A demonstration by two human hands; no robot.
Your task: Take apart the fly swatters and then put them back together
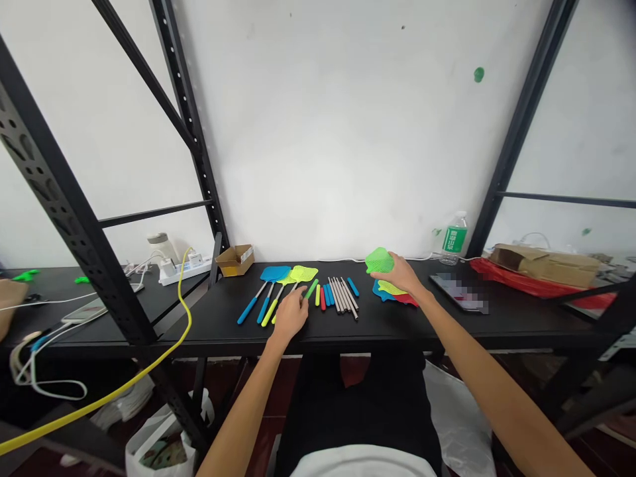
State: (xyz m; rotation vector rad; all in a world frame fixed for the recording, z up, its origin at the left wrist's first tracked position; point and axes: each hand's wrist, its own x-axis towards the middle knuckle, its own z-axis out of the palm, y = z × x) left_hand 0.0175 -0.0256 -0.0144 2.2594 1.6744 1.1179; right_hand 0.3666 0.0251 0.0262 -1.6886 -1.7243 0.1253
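My left hand [292, 313] is closed at the lower end of a loose green handle [312, 289], which slants up to the right. My right hand [401, 275] grips a green fly swatter head [379, 260] by its edge, raised above the table. Under that hand lie more swatter heads: blue [381, 291], yellow [391, 287] and red [406, 299]. Left of my left hand are long swatters with blue heads [275, 273] and yellow heads [304, 273]. Between my hands lie a yellow handle [317, 295], a red handle [322, 299], blue handles [330, 295] and several metal rods [342, 295].
A small cardboard box [235, 260] stands at the back left of the black table [377, 329]. To the right are a phone [457, 293], a water bottle [454, 240] and a larger cardboard box [541, 264]. A yellow cable [187, 318] crosses the left side, before a shelf post [74, 199].
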